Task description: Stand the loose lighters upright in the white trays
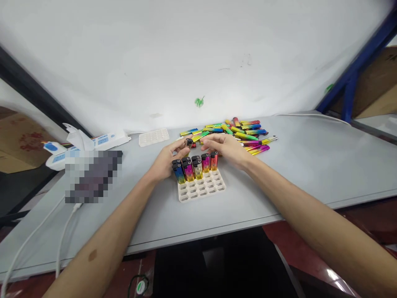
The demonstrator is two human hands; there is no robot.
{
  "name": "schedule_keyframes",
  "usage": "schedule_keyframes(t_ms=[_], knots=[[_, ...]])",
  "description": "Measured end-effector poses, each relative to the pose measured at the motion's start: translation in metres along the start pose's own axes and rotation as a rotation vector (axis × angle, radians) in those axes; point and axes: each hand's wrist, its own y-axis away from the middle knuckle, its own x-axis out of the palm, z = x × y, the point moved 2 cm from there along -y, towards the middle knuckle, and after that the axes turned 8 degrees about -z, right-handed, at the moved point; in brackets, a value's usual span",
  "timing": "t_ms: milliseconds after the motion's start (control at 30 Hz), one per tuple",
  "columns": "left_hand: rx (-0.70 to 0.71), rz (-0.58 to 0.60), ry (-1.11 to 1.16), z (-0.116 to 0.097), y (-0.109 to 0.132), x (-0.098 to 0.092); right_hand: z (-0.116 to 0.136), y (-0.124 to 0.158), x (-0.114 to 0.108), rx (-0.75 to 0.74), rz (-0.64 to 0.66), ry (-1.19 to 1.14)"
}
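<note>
My left hand (169, 157) pinches a lighter (188, 142) with a black top, held upright behind the tray. My right hand (225, 149) is to its right, fingers slightly curled and apart, with no lighter visible in them; its underside is hidden. Between and below the hands lies a white tray (202, 191) with rows of oval holes. Several black-topped lighters (189, 171) in shiny blue, purple, yellow and red stand upright in its far rows. Behind my right hand is a loose pile of shiny multicoloured lighter sleeves or bodies (248, 134).
Another white tray (154, 137) lies at the back left of the grey table (310, 165). A power strip (102, 140) with plugs and a blurred dark device (97, 176) with a white cable are on the left. A white wall panel (198, 62) rises along the back.
</note>
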Motion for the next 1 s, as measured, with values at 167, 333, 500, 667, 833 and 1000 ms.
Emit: schedule_keyframes(t_ms=[167,333,500,667,833,1000], knots=[[-0.085,-0.052,0.041,0.006,-0.002,0.001,-0.005,-0.004,0.002,-0.049,0.085,-0.043],[-0.173,-0.093,0.131,0.013,-0.003,0.002,-0.012,-0.008,0.007,-0.063,0.101,-0.037],[0.02,-0.139,-0.175,0.017,-0.004,-0.006,-0.007,-0.009,0.005,-0.141,-0.125,-0.075],[0.256,-0.102,-0.703,0.028,-0.007,-0.015,-0.003,-0.007,-0.001,-0.025,-0.268,-0.208],[0.199,-0.043,-0.834,0.031,-0.007,-0.019,-0.001,-0.003,-0.002,0.013,-0.194,-0.14],[0.11,-0.059,-0.831,0.021,-0.005,-0.021,-0.001,0.0,-0.003,0.177,-0.101,-0.137]])
